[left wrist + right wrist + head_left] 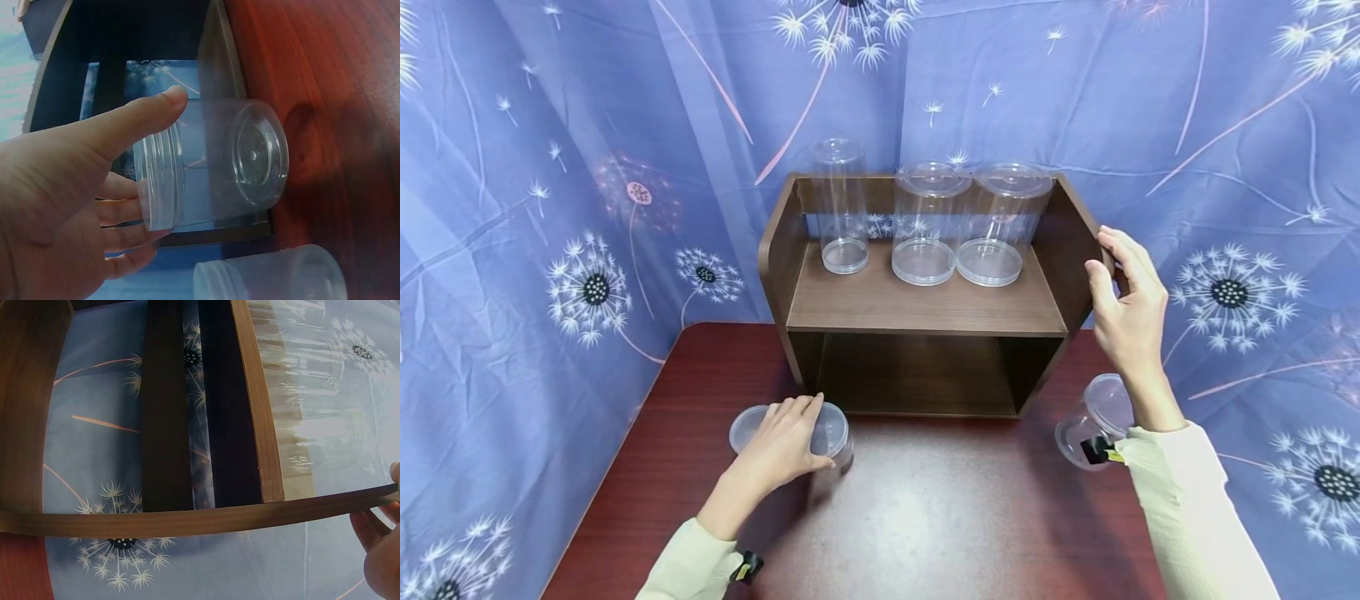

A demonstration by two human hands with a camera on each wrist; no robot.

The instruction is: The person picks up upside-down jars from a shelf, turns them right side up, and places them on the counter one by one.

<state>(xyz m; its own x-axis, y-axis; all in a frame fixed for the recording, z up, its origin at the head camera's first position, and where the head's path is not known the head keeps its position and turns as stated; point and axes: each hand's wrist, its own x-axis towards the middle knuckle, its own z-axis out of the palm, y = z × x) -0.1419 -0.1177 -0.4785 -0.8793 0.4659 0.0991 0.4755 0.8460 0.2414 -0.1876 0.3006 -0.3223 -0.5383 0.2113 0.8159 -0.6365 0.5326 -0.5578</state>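
Observation:
A clear plastic jar (832,429) with a lid is at the front left of the brown wooden shelf (917,312). My left hand (781,442) grips it from above. The left wrist view shows the thumb on one side of the jar's lid (159,178) and the fingers on the other. Whether its base touches the table cannot be told. Beside it stands a second lidded jar (745,427), partly behind the hand. My right hand (1131,304) holds the upper edge of the shelf's right side panel (187,522), thumb inside and fingers outside.
On the upper shelf board stand a tall, slim clear jar (840,208) and two wider ones, a middle jar (928,225) and a right jar (1000,225). Another clear jar (1108,404) is on the red-brown table (925,500) by my right forearm. A blue dandelion curtain (625,125) hangs behind.

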